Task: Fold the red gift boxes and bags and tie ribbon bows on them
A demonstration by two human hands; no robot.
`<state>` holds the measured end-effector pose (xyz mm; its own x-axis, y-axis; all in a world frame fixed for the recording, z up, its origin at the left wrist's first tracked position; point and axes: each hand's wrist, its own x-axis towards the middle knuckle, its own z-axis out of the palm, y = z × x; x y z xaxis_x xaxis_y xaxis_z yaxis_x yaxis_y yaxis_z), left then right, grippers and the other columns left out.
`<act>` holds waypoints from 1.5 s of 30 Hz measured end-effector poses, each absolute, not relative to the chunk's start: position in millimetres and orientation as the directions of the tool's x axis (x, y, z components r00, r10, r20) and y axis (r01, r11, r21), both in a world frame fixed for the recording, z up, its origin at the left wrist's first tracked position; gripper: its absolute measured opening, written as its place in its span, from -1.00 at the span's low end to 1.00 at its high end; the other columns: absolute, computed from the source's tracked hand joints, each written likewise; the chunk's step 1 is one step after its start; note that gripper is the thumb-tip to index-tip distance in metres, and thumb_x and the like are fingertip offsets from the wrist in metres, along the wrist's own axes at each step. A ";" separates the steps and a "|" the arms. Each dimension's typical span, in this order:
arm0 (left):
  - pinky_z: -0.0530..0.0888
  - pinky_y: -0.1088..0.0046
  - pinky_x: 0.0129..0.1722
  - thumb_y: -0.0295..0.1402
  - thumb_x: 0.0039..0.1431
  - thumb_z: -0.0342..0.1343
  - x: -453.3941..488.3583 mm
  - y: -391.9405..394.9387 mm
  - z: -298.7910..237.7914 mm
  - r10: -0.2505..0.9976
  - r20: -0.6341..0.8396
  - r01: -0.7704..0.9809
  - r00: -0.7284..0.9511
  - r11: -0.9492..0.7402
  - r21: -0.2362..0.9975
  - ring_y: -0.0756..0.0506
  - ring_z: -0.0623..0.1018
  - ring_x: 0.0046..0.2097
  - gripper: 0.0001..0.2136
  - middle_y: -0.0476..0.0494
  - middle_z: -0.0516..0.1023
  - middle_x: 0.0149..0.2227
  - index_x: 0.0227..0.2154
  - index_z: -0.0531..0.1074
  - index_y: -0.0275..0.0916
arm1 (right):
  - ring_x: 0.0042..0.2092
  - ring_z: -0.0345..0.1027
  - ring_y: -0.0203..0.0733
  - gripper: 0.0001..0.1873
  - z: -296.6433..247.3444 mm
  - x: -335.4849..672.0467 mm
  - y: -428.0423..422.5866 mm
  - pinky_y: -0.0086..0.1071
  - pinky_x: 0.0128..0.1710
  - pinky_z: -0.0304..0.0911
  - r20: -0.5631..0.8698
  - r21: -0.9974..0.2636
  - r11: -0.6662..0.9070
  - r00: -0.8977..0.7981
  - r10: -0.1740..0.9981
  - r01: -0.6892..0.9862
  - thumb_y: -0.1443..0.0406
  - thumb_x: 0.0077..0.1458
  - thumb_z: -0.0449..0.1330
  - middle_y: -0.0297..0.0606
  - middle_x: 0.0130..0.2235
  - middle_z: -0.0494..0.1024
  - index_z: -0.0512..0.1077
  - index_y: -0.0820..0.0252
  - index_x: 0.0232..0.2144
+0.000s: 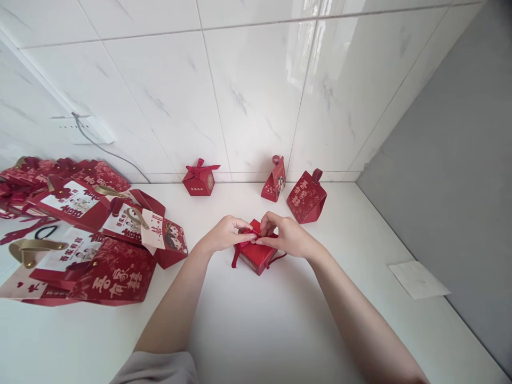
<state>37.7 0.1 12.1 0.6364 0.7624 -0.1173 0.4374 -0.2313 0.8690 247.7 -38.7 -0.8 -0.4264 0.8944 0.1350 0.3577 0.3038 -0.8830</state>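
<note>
The left hand [224,234] and right hand [290,234] pinch the red satiny ribbon [241,247] atop the red angular cardboard box [261,257], mid-counter; smooth white counter [260,325] spreads wide nearside, while red-and-white paper gift boxes [112,271] crowd the left.

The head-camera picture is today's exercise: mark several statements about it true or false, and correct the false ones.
1. The left hand and right hand are both at the ribbon on the red box. True.
2. The bow-topped box stands right of the two loop-handled boxes near the wall. False: it stands left of them.
3. The cluster of red boxes is on the person's left. True.
4. A white sheet lies under the red box. False: it lies far to the right, by the grey panel.
</note>
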 end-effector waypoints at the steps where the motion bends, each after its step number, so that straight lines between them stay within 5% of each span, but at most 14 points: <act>1: 0.37 0.52 -0.34 -0.23 0.08 0.16 37.0 0.4 12.3 0.756 -0.122 0.437 0.643 -0.231 0.869 -0.03 0.46 -0.32 -0.78 -0.10 0.56 -0.41 -0.40 0.59 -0.27 | -0.34 0.41 -0.26 -0.85 -1.7 248.8 -38.1 -0.41 -0.37 0.28 0.124 -0.887 0.294 -0.429 0.895 0.357 0.26 0.05 0.24 -0.40 -0.36 0.54 0.32 0.11 -0.34; 7: 0.38 0.50 -0.34 -0.16 0.02 0.22 33.9 3.7 6.8 0.771 -0.126 0.479 0.624 -0.250 0.841 -0.02 0.45 -0.35 -0.74 -0.09 0.51 -0.38 -0.33 0.62 -0.24 | -0.39 0.37 -0.29 -0.97 -4.0 251.3 -37.0 -0.42 -0.40 0.26 0.037 -0.887 0.245 -0.469 0.882 0.392 0.33 0.09 0.15 -0.40 -0.40 0.52 0.34 0.13 -0.35; 12: 0.38 0.52 -0.33 -0.19 0.02 0.21 34.9 3.2 8.1 0.774 -0.144 0.485 0.617 -0.229 0.844 -0.01 0.46 -0.34 -0.77 -0.07 0.51 -0.39 -0.35 0.62 -0.23 | -0.32 0.37 -0.26 -0.88 0.7 248.4 -39.4 -0.39 -0.33 0.23 0.167 -0.812 0.365 -0.418 0.893 0.456 0.24 0.17 0.13 -0.32 -0.29 0.54 0.46 0.11 -0.31; 23: 0.40 0.47 -0.32 -0.26 0.04 0.18 39.6 -1.6 9.3 0.802 -0.131 0.454 0.583 -0.188 0.871 -0.07 0.51 -0.31 -0.80 -0.08 0.58 -0.42 -0.44 0.56 -0.31 | -0.51 0.18 -0.28 -0.69 -10.1 227.5 -38.1 -0.31 -0.38 0.01 0.422 -0.171 0.584 -0.476 0.771 0.794 0.34 0.23 0.00 -0.20 -0.48 0.43 0.44 0.23 -0.50; 31: 0.44 0.42 -0.28 -0.19 0.01 0.23 38.9 -3.4 10.8 0.781 -0.179 0.352 0.598 -0.055 0.934 -0.07 0.55 -0.29 -0.74 -0.15 0.58 -0.34 -0.37 0.41 -0.29 | -0.40 0.30 -0.29 -0.91 -10.6 241.9 -33.8 -0.42 -0.40 0.11 0.381 -0.583 0.476 -0.295 0.876 0.658 0.38 0.09 0.11 -0.30 -0.36 0.47 0.40 0.17 -0.43; 37: 0.42 0.41 -0.27 -0.17 0.01 0.22 37.1 -2.8 11.0 0.754 -0.175 0.350 0.633 -0.078 0.933 -0.08 0.55 -0.26 -0.72 -0.15 0.56 -0.35 -0.38 0.35 -0.28 | -0.30 0.35 -0.25 -0.77 -7.0 247.3 -30.7 -0.40 -0.32 0.21 0.181 -0.848 0.339 -0.378 0.908 0.407 0.19 0.20 0.07 -0.29 -0.31 0.52 0.45 0.17 -0.37; 45: 0.41 0.41 -0.23 -0.20 0.09 0.16 38.1 -2.7 15.1 0.731 -0.151 0.347 0.666 -0.124 0.930 -0.08 0.53 -0.23 -0.78 -0.14 0.55 -0.30 -0.36 0.37 -0.27 | -0.32 0.29 -0.26 -0.79 -5.9 249.4 -30.9 -0.39 -0.29 0.19 0.158 -0.858 0.339 -0.430 0.889 0.385 0.13 0.12 0.19 -0.33 -0.33 0.52 0.51 0.14 -0.35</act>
<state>38.1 -2.7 15.1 0.6660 0.7305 -0.1507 0.3468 -0.1244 0.9297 249.4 -30.9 -5.9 -0.4300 0.8888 0.1584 0.3851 0.3393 -0.8583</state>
